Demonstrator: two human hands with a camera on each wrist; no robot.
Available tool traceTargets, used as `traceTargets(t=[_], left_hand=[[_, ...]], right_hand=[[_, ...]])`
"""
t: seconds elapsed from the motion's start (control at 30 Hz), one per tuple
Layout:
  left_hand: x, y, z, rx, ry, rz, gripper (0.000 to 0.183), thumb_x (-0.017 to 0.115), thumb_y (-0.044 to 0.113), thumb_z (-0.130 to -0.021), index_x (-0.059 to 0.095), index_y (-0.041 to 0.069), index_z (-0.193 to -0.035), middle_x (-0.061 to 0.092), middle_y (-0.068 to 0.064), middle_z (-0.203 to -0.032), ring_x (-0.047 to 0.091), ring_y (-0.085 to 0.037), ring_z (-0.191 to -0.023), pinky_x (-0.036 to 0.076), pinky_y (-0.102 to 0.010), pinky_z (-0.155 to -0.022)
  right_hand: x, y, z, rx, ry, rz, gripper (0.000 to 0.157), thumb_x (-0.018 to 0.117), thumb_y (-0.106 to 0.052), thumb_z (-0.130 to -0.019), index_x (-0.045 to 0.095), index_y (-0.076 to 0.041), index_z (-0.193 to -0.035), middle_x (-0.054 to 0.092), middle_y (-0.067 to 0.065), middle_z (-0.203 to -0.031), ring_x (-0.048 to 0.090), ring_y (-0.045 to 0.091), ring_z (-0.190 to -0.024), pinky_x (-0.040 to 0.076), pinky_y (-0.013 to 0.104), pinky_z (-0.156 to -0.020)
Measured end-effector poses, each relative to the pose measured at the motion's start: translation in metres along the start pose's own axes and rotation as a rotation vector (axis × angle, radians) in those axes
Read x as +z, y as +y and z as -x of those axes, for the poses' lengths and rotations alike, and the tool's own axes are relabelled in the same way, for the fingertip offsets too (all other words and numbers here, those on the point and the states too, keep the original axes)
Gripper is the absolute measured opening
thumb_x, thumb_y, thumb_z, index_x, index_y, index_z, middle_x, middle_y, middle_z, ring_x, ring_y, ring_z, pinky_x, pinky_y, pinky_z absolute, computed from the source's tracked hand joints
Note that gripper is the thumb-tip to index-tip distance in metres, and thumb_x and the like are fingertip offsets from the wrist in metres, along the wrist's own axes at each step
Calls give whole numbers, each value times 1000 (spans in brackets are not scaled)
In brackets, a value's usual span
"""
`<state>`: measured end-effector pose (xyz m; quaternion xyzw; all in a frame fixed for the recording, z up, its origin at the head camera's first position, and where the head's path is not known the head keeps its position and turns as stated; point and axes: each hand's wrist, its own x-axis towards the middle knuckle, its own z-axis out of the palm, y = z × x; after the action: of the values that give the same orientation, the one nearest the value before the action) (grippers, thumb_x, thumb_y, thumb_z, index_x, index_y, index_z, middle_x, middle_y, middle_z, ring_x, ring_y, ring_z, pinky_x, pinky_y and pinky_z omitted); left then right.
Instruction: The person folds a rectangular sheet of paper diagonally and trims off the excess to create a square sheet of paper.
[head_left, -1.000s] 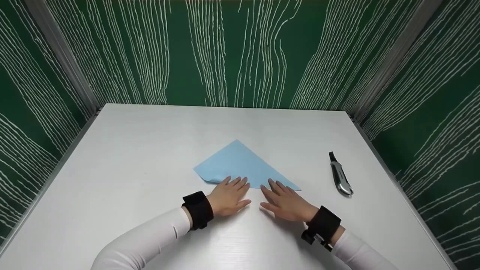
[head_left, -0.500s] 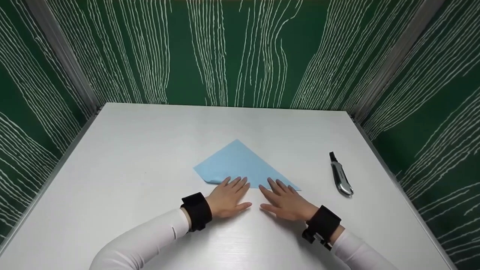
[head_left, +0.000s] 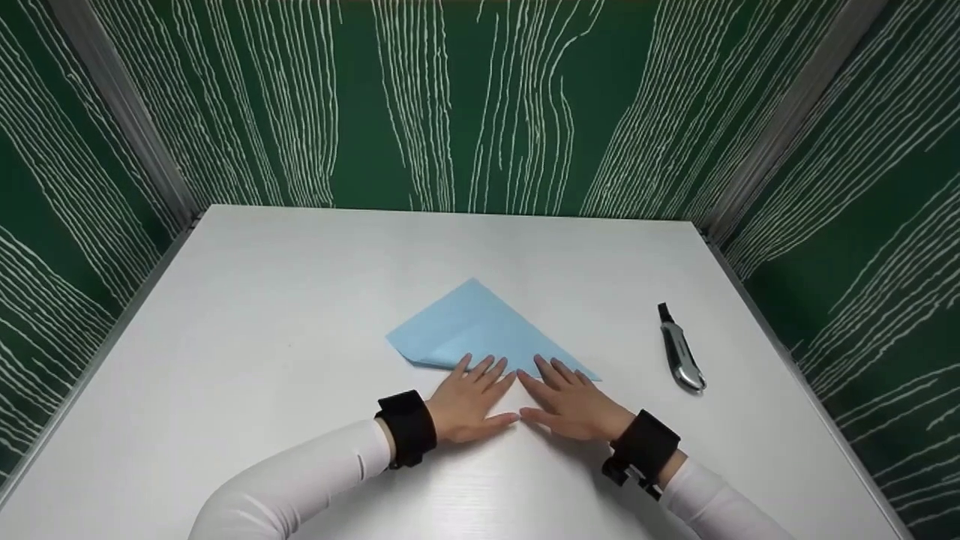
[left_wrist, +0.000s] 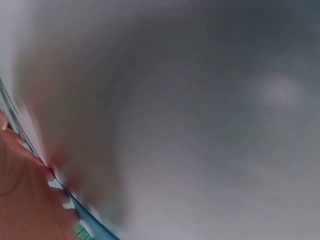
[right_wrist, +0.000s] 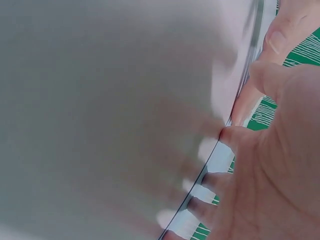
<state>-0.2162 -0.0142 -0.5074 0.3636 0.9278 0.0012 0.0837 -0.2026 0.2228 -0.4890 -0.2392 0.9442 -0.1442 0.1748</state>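
**Smooth the blue paper [head_left: 484,326] with slow, careful hands**

Look for it in the middle of the white table [head_left: 187,360]. Seems folded, with one corner pointing far away and one long edge close by. A bit puffed up near the left end of that edge.

On the left part of the edge, left hand [head_left: 466,405], with fingers straight and spread. On the right part, right hand [head_left: 574,405], spread wide too. Holding nothing in either. Thumbs almost meeting, too close together to tell if touching.

To do this well, probably best to press down firmly on the right, to stop sliding. Then rub gently from the middle out to the puffy end, to make a sharp crease. Best not to tug, for fear of wrinkles.

Farther out, black bands [head_left: 407,429] on both wrists, then white sleeves [head_left: 292,472]. Well off to the right, a cutter [head_left: 682,352]. Behind the table, green walls [head_left: 360,120] with wobbly white lines.
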Motion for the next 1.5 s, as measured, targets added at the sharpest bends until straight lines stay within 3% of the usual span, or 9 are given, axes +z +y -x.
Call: traceTargets(t=[0.2, 0.53, 1.07, 1.5], left_hand=[[3, 3, -2, 8, 20, 7, 75, 24, 62, -107, 21, 16, -165, 21, -3, -173, 19, -22, -162, 17, -49, -132], [3, 0, 6, -22, 22, 20, 75, 27, 60, -108, 24, 12, -164, 23, -6, -173, 22, -24, -162, 21, -46, -132], [-17, -9, 32, -85, -11, 113, 78, 36, 60, -106, 31, 5, -161, 27, -12, -171, 26, -28, -160, 23, -51, -130], [-15, -23, 53, -143, 9, 157, 79, 41, 59, -105, 33, 2, -160, 29, -16, -170, 28, -31, -159, 20, -60, -128]], right_hand=[[0, 0, 0, -6, 5, -2, 70, 41, -54, -107, 28, -15, -163, 15, 22, -172, 15, 49, -159, 15, 73, -123], [2, 2, 0, -15, 15, 14, 68, 42, -53, -107, 28, -16, -163, 17, 21, -172, 17, 47, -159, 18, 72, -123], [-4, -2, 3, -10, -3, -21, 68, 41, -53, -108, 29, -15, -163, 16, 21, -172, 16, 47, -159, 17, 72, -123], [-3, -1, 3, -8, 5, -16, 67, 41, -52, -108, 30, -16, -163, 17, 22, -172, 16, 47, -159, 17, 73, -123]])
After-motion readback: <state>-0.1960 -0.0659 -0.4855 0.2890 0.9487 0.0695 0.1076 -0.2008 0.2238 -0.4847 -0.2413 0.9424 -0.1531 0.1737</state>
